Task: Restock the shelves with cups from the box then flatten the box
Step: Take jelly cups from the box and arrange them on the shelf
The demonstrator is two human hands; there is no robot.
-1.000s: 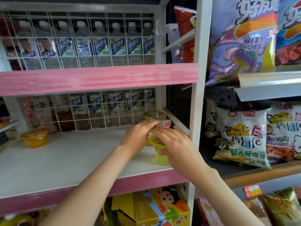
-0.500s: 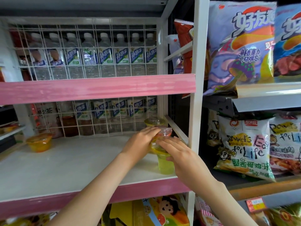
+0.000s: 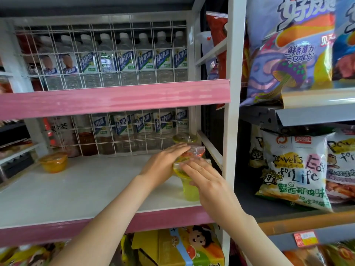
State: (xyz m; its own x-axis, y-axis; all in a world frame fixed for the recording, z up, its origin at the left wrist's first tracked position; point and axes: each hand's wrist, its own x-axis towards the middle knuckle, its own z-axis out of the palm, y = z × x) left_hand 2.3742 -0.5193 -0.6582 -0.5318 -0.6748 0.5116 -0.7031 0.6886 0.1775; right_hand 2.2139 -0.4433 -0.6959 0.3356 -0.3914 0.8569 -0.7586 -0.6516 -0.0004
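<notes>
Behind the cups (image 3: 190,190), a wire grid (image 3: 125,144) fronts rows of bottles (image 3: 142,126).

A white shelf (image 3: 76,189) with a pink front edge fills the left side, under a second board fronted by a pink strip (image 3: 115,100). A wire grid (image 3: 107,73) closes the back edge, with bottles (image 3: 124,60) standing behind it. A white post (image 3: 233,131) marks the right edge. Beyond it, a grey rack (image 3: 307,112) carries snack bags (image 3: 294,169), with a red price tag (image 3: 305,239) below. The light is bright and even.
</notes>
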